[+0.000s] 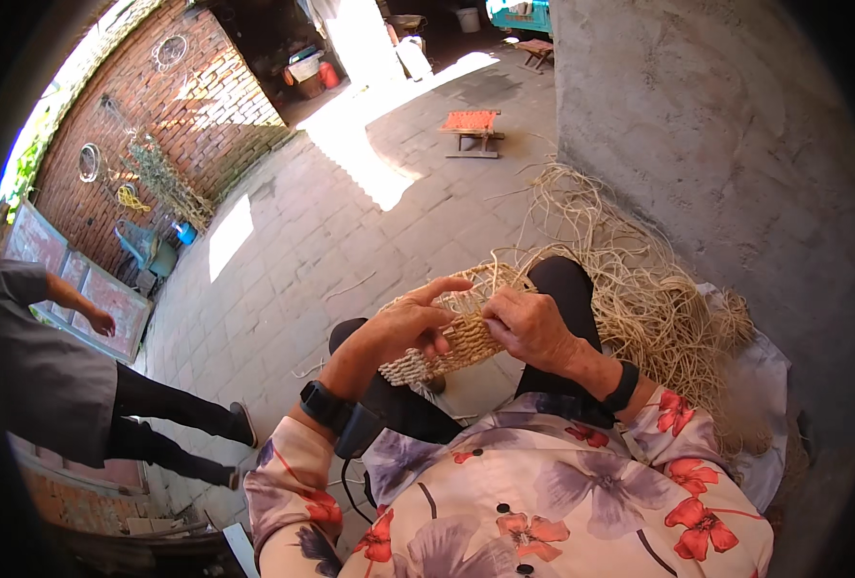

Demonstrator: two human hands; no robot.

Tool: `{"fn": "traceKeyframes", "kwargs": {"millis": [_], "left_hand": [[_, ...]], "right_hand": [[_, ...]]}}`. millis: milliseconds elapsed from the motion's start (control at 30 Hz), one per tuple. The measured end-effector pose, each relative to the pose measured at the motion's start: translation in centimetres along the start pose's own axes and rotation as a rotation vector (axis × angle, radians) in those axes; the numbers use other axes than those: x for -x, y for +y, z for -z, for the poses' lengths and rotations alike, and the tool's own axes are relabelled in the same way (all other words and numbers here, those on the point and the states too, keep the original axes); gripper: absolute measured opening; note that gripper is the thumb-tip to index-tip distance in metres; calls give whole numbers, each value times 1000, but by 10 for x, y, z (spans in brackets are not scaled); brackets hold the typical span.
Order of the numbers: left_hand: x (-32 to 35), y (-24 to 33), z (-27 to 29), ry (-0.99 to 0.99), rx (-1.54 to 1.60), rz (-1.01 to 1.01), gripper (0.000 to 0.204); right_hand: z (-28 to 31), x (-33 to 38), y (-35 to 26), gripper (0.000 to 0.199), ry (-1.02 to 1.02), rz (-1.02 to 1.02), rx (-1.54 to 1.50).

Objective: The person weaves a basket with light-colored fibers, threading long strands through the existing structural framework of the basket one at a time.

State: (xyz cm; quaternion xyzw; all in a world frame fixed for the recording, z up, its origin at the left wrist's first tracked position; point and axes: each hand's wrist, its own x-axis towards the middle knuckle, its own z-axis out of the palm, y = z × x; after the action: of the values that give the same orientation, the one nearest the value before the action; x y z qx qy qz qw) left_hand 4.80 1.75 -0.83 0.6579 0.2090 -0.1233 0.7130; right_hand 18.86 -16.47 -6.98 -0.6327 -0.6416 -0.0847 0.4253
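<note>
A half-round woven straw piece, perhaps a basket, rests between my knees, with looser cords along its far edge. Over its left part is my left hand, index finger stretched out and the other fingers apart. My right hand is closed at the far edge of the weave, its thumb and fingertips pinching straw cord there. The pinched bit is mostly hidden by the fingers. Dark bands circle both wrists. To the right of my knee lies a big tangled heap of loose straw cords.
A pale sheet lies under the heap, beside a grey plastered wall. Ahead on the paving stands a low stool with an orange top. A person in grey is at the left, near leaning panels and a brick wall.
</note>
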Motion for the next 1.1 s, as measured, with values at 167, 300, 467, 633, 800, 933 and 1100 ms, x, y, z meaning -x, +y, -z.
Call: {"fn": "traceKeyframes", "kwargs": {"millis": [167, 300, 467, 633, 800, 933, 1100], "left_hand": [[-4, -7, 10, -32, 75, -9, 55], [-3, -1, 1, 28, 79, 10, 58], [-6, -6, 7, 14, 77, -20, 62], [1, -4, 9, 34, 122, 19, 65], [-8, -18, 6, 77, 115, -11, 66], [-22, -25, 6, 35, 26, -48, 67], [-6, -27, 0, 122, -67, -167, 63]], "right_hand": [[5, -5, -9, 12, 3, 34, 78], [10, -15, -13, 14, 47, 167, 166], [0, -28, -9, 7, -88, 272, 153], [-4, -45, -18, 8, -262, 436, 300], [-5, -49, -36, 5, -496, 519, 548], [0, -49, -47, 7, -547, 542, 630], [-4, -57, -48, 7, -556, 577, 642]]}}
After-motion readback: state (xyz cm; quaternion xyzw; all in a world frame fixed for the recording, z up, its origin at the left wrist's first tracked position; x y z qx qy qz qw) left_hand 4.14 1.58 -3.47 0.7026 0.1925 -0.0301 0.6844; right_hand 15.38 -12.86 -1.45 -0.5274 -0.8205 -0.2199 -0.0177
